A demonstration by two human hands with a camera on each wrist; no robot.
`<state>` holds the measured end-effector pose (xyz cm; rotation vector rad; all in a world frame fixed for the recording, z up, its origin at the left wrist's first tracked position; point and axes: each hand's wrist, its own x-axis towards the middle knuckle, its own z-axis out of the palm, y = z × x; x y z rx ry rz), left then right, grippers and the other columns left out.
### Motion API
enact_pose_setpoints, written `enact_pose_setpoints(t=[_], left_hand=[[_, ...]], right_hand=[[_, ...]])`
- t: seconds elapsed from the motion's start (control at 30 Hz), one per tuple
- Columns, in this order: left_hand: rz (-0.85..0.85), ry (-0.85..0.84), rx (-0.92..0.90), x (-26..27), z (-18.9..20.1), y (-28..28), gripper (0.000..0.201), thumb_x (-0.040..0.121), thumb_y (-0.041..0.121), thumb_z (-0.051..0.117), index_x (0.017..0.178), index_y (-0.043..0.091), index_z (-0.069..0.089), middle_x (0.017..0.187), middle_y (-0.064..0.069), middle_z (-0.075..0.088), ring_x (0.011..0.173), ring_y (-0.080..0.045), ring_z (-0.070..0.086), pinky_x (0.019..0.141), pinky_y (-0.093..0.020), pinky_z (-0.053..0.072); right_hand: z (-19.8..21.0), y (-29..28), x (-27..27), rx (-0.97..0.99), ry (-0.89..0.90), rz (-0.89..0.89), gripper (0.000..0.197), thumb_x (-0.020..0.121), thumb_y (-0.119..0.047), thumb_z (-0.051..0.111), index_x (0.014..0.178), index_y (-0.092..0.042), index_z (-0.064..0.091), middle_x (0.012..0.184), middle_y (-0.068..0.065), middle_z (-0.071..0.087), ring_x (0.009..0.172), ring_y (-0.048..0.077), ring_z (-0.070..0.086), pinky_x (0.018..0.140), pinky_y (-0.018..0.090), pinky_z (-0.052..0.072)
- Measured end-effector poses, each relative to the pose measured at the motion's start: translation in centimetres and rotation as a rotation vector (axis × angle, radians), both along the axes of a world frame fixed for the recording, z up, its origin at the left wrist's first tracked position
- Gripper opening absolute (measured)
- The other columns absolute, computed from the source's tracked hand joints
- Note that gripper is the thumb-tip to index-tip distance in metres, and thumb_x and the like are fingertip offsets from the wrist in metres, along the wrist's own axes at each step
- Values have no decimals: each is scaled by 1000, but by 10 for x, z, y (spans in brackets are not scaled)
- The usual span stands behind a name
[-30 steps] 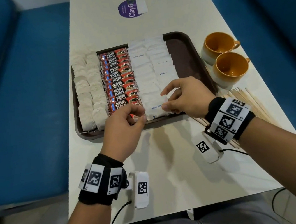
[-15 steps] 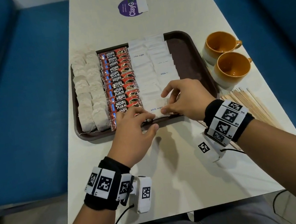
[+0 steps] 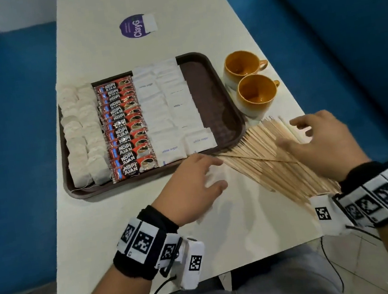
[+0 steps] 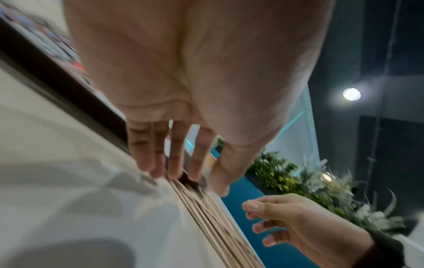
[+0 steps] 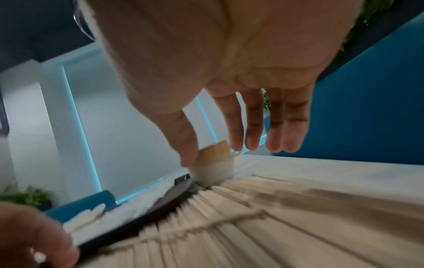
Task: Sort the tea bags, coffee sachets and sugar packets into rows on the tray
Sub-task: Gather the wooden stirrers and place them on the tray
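Note:
A dark brown tray (image 3: 216, 99) holds white tea bags (image 3: 82, 134) in rows on its left, red coffee sachets (image 3: 124, 129) down the middle and white sugar packets (image 3: 170, 108) to their right. My left hand (image 3: 193, 186) hovers over the table just in front of the tray's near right corner, fingers straight and spread, holding nothing. My right hand (image 3: 320, 140) is open above a fan of wooden stir sticks (image 3: 268, 156) to the right of the tray. In the left wrist view the left hand's fingers (image 4: 176, 156) point at the sticks (image 4: 206, 208).
Two orange cups (image 3: 251, 82) stand right of the tray, behind the sticks. A purple round sticker (image 3: 135, 26) lies at the table's far end. Blue bench seats (image 3: 8, 146) run along both sides of the white table (image 3: 115, 231).
Both hands have left the sugar packets at the tray's near edge and moved right, the right one over the stir sticks. The last packets now lie flat in the tray.

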<state>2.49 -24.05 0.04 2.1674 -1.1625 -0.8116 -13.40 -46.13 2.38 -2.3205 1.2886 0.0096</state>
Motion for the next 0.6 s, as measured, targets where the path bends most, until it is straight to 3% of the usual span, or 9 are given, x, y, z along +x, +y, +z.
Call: enact_pose_setpoints(t=[0.07,0.13,0.27,0.4,0.6], left_hand=[[-27,-47,69,-10,-3,-10,56,94,41,67,146,29,48,143,8,43,131,-10,42,107,-21,37],[-53,-94,123,-21,-6,-19,67,95,42,66,153,28,36,152,4,34,140,-17,30,116,-32,31],[-102,-195,198,-36,-10,-33,78,95,42,65,158,23,24,153,-3,26,139,-25,25,117,-35,26],[-109,-255,207,-39,-14,-39,76,93,42,64,157,22,29,151,-4,25,137,-24,26,118,-36,29],[-164,-262,164,-43,-16,-35,71,93,37,63,156,23,32,151,0,24,142,-19,22,119,-32,28]], right_hand=[[-9,-1,-7,-13,148,34,87,80,-77,63,146,-21,50,144,5,46,134,26,44,107,48,45],[-15,3,-9,-14,262,75,100,76,-87,55,146,-17,47,146,9,43,138,30,38,109,50,42],[-14,10,-4,-4,307,113,103,70,-92,55,139,-15,48,139,12,42,135,32,37,105,48,45],[-13,18,4,-23,312,152,111,63,-93,60,140,-14,44,141,13,40,135,33,36,108,46,43],[-19,28,7,-65,348,228,125,50,-101,57,139,-15,39,135,12,42,126,31,41,102,47,46]])
